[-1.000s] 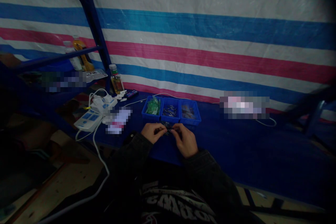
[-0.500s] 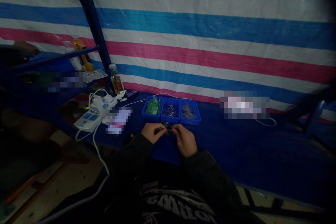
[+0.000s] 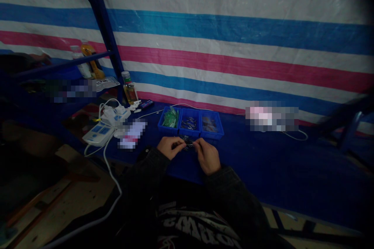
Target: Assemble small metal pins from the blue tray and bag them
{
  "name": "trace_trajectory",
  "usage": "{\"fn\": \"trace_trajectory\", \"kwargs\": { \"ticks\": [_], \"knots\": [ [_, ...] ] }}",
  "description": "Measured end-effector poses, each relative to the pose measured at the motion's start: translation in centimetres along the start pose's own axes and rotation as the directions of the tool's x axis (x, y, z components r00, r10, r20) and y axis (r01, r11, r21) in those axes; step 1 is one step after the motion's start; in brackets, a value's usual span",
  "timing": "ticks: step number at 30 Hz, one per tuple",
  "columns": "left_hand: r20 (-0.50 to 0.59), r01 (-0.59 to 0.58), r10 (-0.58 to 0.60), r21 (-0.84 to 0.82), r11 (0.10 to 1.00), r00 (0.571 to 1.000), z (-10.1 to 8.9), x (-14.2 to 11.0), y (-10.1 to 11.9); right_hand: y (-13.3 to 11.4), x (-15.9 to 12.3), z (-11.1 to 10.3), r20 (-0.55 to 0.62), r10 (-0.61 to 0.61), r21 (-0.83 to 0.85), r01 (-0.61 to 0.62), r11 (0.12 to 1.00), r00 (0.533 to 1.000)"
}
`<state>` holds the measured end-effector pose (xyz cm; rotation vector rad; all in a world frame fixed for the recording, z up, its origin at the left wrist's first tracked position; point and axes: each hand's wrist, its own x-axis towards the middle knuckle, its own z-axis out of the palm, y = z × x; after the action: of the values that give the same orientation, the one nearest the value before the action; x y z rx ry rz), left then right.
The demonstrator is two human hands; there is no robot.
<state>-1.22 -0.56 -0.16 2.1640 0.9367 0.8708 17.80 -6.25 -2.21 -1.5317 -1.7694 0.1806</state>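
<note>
Close in front of three blue trays, my left hand (image 3: 170,147) is closed in a pinch, its fingertips at the left side of a dark, shiny cluster of slender metal pieces (image 3: 188,142). Opposite it, my right hand (image 3: 208,156) pinches with thumb and forefinger at the cluster's right side. What exactly sits in either pinch is too small and dark to tell. The left tray (image 3: 168,129) holds green plastic-looking material (image 3: 170,117). Slender metal pieces lie in the middle tray (image 3: 189,132), and small brownish pieces lie in the right tray (image 3: 212,135).
Left on the blue table (image 3: 248,163) are a white power strip (image 3: 97,134) with cables, a blurred-out phone-like item (image 3: 132,134) and a bottle (image 3: 129,89). A pixelated object (image 3: 271,116) lies back right. Behind hangs a striped sheet (image 3: 219,39). Another person's hand shows dimly far left.
My right hand's fingertips have drawn slightly to the right, away from my left hand, which stays nearly still. The other person at the far left has shifted.
</note>
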Motion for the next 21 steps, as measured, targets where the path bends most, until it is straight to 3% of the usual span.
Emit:
{"fn": "trace_trajectory", "kwargs": {
  "ticks": [7,21],
  "knots": [
    [-0.013,0.013,-0.013,0.005,1.000,1.000,-0.02,0.03,-0.03,-0.03,0.04,-0.18,-0.040,0.013,0.064,-0.011,0.998,0.999],
    [0.017,0.009,-0.009,-0.014,1.000,1.000,-0.05,-0.03,-0.03,-0.31,-0.02,-0.17,-0.050,-0.127,0.231,0.136,0.963,0.991]
  ]
}}
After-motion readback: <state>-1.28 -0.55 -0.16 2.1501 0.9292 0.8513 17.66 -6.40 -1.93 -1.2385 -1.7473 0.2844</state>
